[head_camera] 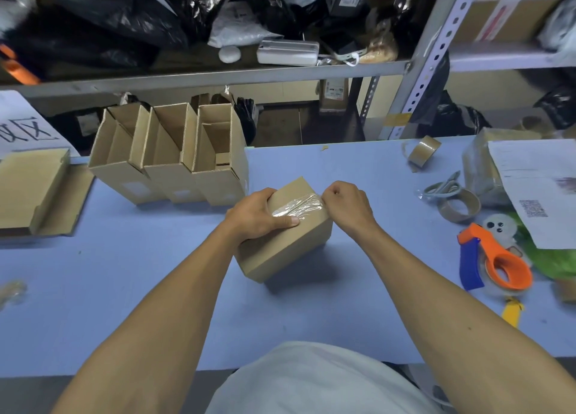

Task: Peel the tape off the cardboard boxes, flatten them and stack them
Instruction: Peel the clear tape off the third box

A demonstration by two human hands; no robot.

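Blue table (358, 304), person standing at its near edge. A small closed cardboard box (290, 245) sits on the table in the middle, directly in front of the person, turned at an angle. Clear tape (296, 206) runs across its top, wrinkled.

Left hand (260, 214) grips the box's left top edge, fingers curled over the far side, thumb pressed flat on the tape. Right hand (346, 204) is curled in a fist at the tape's right end; it seems to pinch the tape there, but the fingertips are hidden.

Three open boxes (174, 155) stand in a row at the table's far left. A flat open carton (34, 192) lies further left. To the right: an orange and blue tape dispenser (495, 257), two brown tape rolls (424, 151), scissors (444, 186), printed papers (542, 189).
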